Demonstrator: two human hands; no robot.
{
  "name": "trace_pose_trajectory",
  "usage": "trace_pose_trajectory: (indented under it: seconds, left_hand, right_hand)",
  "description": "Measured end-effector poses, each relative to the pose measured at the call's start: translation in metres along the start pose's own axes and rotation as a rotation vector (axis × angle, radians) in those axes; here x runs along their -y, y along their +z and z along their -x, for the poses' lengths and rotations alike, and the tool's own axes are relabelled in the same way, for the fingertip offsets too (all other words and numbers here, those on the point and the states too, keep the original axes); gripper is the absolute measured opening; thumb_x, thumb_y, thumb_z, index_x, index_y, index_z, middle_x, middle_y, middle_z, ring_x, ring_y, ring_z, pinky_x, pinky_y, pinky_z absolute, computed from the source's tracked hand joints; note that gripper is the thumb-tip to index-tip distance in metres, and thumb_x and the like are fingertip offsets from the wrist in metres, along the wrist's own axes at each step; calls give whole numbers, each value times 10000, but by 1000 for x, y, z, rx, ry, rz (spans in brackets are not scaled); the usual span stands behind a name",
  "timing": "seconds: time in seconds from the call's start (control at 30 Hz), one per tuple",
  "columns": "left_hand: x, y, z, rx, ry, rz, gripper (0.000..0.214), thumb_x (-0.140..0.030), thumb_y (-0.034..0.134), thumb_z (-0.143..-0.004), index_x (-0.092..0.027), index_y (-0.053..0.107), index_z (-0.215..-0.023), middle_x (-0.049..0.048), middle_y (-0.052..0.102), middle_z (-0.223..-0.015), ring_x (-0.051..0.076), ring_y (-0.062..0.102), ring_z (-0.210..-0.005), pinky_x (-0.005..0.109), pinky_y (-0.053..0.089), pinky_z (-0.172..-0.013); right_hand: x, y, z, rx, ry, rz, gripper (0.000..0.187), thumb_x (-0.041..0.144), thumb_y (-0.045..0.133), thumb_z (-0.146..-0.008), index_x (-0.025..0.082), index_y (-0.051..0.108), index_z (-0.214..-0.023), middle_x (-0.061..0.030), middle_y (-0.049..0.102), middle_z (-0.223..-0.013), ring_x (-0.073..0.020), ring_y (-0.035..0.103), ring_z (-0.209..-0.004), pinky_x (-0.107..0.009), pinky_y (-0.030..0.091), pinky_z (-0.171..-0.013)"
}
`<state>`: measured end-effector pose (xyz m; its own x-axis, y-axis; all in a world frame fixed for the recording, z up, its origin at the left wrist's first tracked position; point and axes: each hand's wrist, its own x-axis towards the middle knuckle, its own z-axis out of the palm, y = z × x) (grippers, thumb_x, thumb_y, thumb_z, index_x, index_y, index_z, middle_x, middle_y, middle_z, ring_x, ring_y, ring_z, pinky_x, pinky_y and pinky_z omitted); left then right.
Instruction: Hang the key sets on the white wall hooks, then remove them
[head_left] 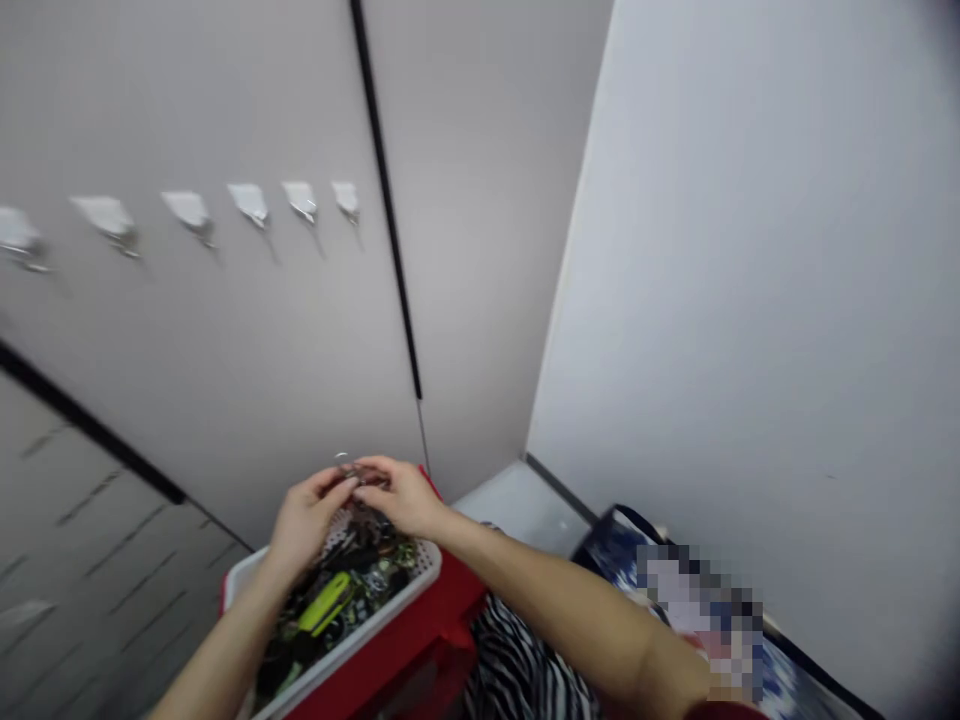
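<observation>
Grey wall corner, row of stick-on hooks [251, 203] well above hands. Left hand [304, 520] and right hand [401, 495] meet fingertip to fingertip, both pinching small metal piece [358, 470], too blurred to name closer. Piece sits just above white perforated basket [420, 575] of tangled bits; lime-green item [326, 603] below left hand; red stand [450, 610] under basket. Step, by look: working piece between fingers. Next move calls for firm pinch, fine fingertip control.
</observation>
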<state>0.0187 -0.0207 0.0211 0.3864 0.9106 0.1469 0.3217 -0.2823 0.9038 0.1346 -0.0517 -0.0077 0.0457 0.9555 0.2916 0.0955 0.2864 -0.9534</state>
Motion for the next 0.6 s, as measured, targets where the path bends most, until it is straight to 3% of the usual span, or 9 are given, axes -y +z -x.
trace_pose_trajectory:
  seconds: [0.17, 0.37, 0.6]
  left_hand:
    - [-22, -3, -24, -2, -20, 214, 247, -288, 514, -568, -102, 573, -720, -1, 563, -579, 83, 468, -505, 207, 391, -513]
    - [-42, -7, -46, -113, -78, 532, 136, -121, 511, -586, -104, 549, -716, -13, 538, -557, 40, 454, -453, 185, 387, -511]
    - [-81, -7, -73, -181, 41, 556, 171, -20, 422, -610, -87, 541, -713, 29, 555, -604, 49, 489, -507, 193, 395, -548]
  right_hand:
    - [16, -3, -28, -87, 51, -122, 188, 262, 502, -589, 130, 558, -710, -3, 588, -603, -104, 524, -564, -255, 409, -592]
    - [42, -4, -52, -195, 10, -197, 240, 298, 545, -535, 139, 566, -714, 0, 586, -604, -96, 516, -555, -229, 394, -557]
    - [71, -18, -100, -280, -98, -164, 252, 337, 513, -533, 128, 542, -670, 11, 531, -473, -93, 474, -439, -216, 361, -428]
